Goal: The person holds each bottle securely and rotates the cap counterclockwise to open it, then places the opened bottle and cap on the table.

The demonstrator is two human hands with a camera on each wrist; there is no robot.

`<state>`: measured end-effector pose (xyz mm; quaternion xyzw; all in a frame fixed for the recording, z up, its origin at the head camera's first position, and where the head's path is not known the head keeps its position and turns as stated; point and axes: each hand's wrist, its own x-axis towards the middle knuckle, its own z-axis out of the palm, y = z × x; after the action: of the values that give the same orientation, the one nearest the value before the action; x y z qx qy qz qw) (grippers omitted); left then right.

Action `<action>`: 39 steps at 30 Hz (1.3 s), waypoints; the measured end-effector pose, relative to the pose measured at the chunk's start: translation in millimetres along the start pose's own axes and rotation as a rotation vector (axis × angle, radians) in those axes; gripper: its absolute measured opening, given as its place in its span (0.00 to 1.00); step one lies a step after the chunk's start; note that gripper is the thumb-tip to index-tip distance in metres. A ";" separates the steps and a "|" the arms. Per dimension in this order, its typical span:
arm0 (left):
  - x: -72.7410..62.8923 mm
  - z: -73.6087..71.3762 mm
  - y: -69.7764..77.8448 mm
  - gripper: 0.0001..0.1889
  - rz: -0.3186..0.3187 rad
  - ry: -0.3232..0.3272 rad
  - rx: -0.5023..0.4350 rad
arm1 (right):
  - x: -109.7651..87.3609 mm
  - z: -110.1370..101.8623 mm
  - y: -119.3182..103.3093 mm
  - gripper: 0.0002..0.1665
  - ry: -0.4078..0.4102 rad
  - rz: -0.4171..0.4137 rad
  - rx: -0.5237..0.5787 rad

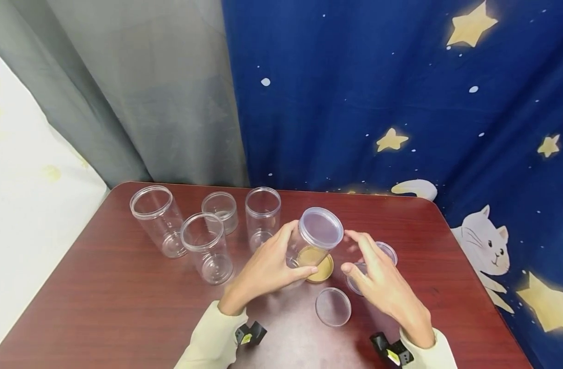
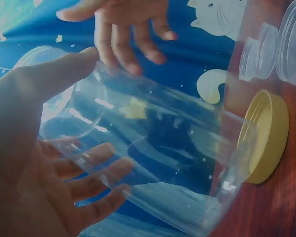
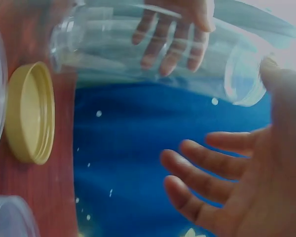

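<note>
A tall clear plastic jar (image 2: 158, 148) is gripped by my left hand (image 1: 269, 261), thumb on one side and fingers round the other. It tilts toward me, with a translucent lid (image 1: 321, 228) over its mouth. My right hand (image 1: 382, 279) is just right of the lid, fingers spread and loosely bent, holding nothing. In the right wrist view, its thumb overlaps the jar's lidded end. On the table behind the jar lies a yellow lid (image 1: 326, 269), partly hidden by it in the head view.
Several clear open jars stand at the left and back, including a tall jar (image 1: 159, 220), another tall jar (image 1: 209, 251), a short jar (image 1: 226, 210) and a jar (image 1: 263, 215). A clear lid (image 1: 333, 306) lies in front; more clear lids (image 1: 387, 251) lie partly behind my right hand.
</note>
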<state>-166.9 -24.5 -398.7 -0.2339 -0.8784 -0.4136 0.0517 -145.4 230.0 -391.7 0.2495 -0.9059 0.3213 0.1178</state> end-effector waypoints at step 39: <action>-0.9 -7.1 -11.8 0.46 0.088 -0.226 0.163 | 17.8 12.0 -26.0 0.41 0.062 -0.076 -0.057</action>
<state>-172.2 -36.7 -402.6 -0.3123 -0.8981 -0.3093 -0.0105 -147.4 198.3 -380.6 0.2701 -0.9004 0.2984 0.1650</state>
